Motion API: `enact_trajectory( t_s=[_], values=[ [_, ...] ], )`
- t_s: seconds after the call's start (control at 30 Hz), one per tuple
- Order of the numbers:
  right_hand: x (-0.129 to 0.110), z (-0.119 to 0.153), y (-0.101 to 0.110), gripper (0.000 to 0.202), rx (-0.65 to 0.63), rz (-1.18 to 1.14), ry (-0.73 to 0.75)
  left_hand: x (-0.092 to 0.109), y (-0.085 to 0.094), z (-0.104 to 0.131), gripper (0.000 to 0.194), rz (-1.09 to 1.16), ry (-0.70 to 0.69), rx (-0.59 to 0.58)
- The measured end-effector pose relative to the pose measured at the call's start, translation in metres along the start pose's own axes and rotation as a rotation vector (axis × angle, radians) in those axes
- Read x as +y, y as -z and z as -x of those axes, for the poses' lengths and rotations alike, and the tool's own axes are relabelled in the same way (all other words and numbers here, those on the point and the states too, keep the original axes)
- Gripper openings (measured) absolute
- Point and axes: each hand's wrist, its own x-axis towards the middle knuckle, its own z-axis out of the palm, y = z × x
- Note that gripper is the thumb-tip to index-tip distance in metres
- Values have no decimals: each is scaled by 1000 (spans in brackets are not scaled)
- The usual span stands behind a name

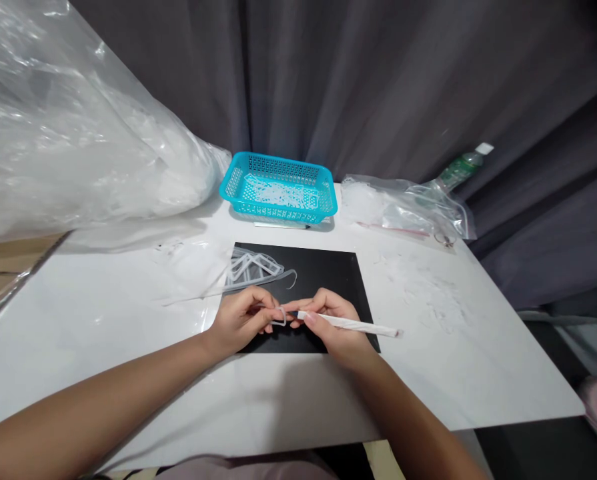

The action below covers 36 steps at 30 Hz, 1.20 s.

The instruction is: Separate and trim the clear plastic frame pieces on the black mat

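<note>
My left hand [245, 317] pinches a small translucent whitish frame-like piece [283, 317] above a black mat [298, 341]. In my right hand [339, 327] is a slim pen-like tool [363, 325] with a white wrapped handle, its dark tip pointing left at the piece. Both hands nearly meet, and fingers partly hide the tip and the piece, so I cannot tell whether they touch. Behind my left hand, several clear and white frame-like strips [255, 268] lie on the mat's left part, with thin ends trailing onto the table.
A blue plastic basket [278, 215] with small whitish pieces inside stands at the back of the white table [143, 373]. A large clear plastic bag [103, 133] bulges at the left. To the right are a zip bag [403, 210], a green bottle [461, 169] and small translucent scraps [433, 293].
</note>
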Motion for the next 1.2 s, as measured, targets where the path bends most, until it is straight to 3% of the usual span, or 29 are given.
enact_trajectory(
  t_s=[0.4,0.67,1.07,1.2],
  values=[
    [1,2,1,15,-14,-1,20,0,0,-1,14,3,-26,-7],
    [6,4,0,14,32,105,43,-2,1,0,21,-56,68,-30],
    [10,2,0,10,130,358,133,-3,2,0,23,-127,98,-46],
    [9,1,1,14,159,332,106,-4,2,0,24,-106,105,-39]
  ],
)
